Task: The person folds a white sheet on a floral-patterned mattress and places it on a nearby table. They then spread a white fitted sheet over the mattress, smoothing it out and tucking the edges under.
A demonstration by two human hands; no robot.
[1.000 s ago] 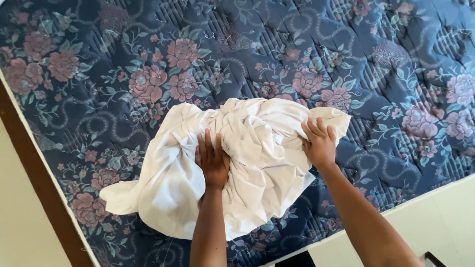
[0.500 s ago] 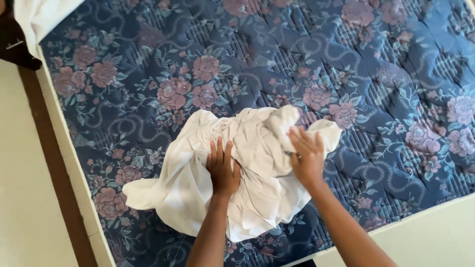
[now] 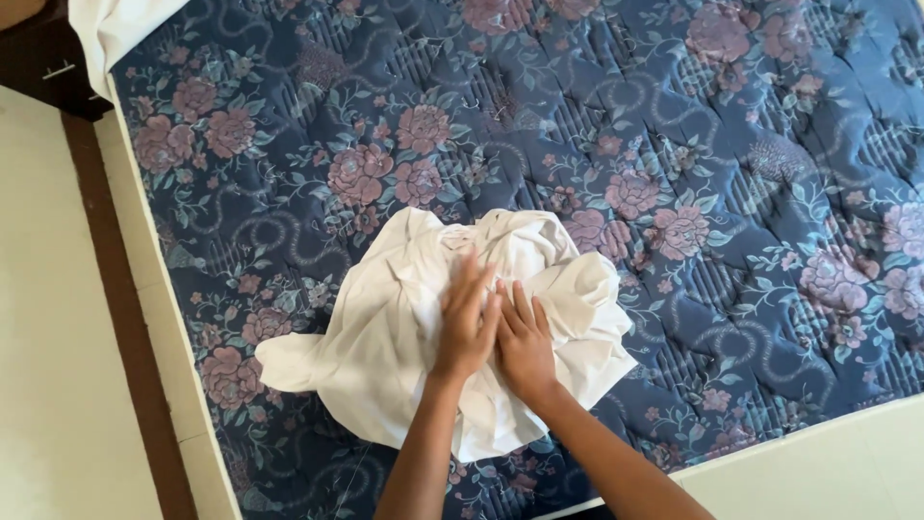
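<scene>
A person's two bare hands press down on a crumpled white cloth (image 3: 423,327) lying on a bare mattress (image 3: 674,144), seen from a head-worn camera looking straight down. The left hand (image 3: 466,323) lies flat on the middle of the bundle, palm down, fingers (image 3: 465,279) stretched out & slightly spread, not closed on any fold. The right hand (image 3: 525,342) sits just beside it, touching along the inner edge, palm down too, fingers (image 3: 520,306) extended & close together, resting on the fabric w/o gripping it. Both forearms enter from the bottom edge of the frame.

The cloth is heaped in loose wrinkles near the lower-centre part of the mattress, close to its near edge; one corner trails out toward the left. The mattress is quilted, dark blue w/ a pattern of pink-mauve flowers & pale green leaves. A dark brown wooden bed frame (image 3: 115,289) runs along the mattress's left side, w/ pale flooring (image 3: 48,337) beyond it. At the top-left corner another piece of white fabric (image 3: 115,29) hangs over the mattress edge, well apart from the hands. A pale floor strip also shows bottom right.
</scene>
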